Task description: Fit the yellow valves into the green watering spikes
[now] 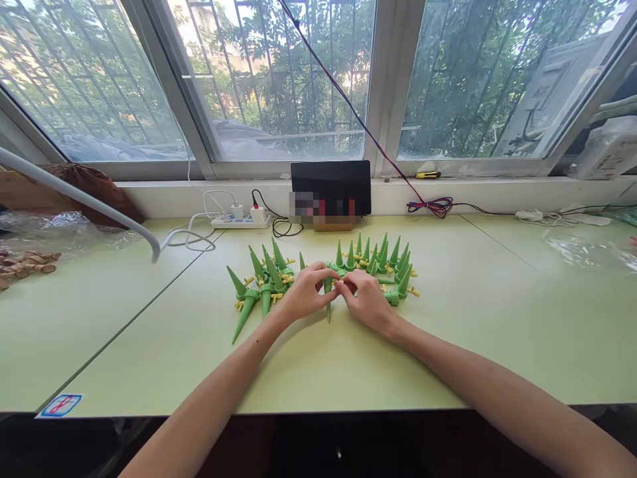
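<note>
Head view: left hand (309, 290), fingers (324, 273) curled around a green plastic spike (328, 313) over the table (318, 378); right hand (367, 299) bunched beside it, hold unclear. Likely light, stiff; grip the thick end.

- Pale green table (318, 378): seamed top.
- Nine o'clock: green spikes with yellow fittings (273, 273); farther out, brown ring-like pieces (44, 268).
- Ten to eleven: white power strip (241, 224).
- Twelve: brown stand (333, 227).
- Two: second spike cluster (405, 285); beyond, white cord (538, 218).
- Three: clear plastic (587, 255).
- Eight: numbered label (62, 405).
</note>
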`<state>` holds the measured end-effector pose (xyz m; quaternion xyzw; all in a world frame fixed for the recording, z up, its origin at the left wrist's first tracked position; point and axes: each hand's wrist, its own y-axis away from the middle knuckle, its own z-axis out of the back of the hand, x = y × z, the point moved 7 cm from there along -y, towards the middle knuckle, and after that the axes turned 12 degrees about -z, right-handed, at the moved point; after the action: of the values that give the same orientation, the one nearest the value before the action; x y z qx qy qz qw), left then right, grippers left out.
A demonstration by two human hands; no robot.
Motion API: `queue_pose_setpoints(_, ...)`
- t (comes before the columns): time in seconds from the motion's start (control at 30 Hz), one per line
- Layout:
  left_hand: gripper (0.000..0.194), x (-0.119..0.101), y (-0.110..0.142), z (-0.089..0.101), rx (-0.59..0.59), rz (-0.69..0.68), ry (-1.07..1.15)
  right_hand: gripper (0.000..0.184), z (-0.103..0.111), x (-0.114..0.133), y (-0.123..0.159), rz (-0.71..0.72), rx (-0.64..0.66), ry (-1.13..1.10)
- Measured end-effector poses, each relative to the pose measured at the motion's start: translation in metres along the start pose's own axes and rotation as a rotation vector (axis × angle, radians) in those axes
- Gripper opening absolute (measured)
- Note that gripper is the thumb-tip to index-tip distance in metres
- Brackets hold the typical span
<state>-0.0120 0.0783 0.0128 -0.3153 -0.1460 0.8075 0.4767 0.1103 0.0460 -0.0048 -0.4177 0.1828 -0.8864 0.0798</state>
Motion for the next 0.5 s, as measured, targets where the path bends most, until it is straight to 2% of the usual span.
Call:
queue_pose_setpoints(0.3, 0.015, 0.0001, 0.0011, -0.0011, 0.009, -0.018, 0.018, 0.039, -0.0023, -0.0018, -0.0023, 0.011, 0.018, -0.006)
queue_pose_setpoints(0.5, 0.018, 0.0017, -0.0006, 0.0009, -0.014, 0.019, 0.009, 0.024, -0.0010, -0.0025, -0.0007, -0.027, 0.012, -0.076)
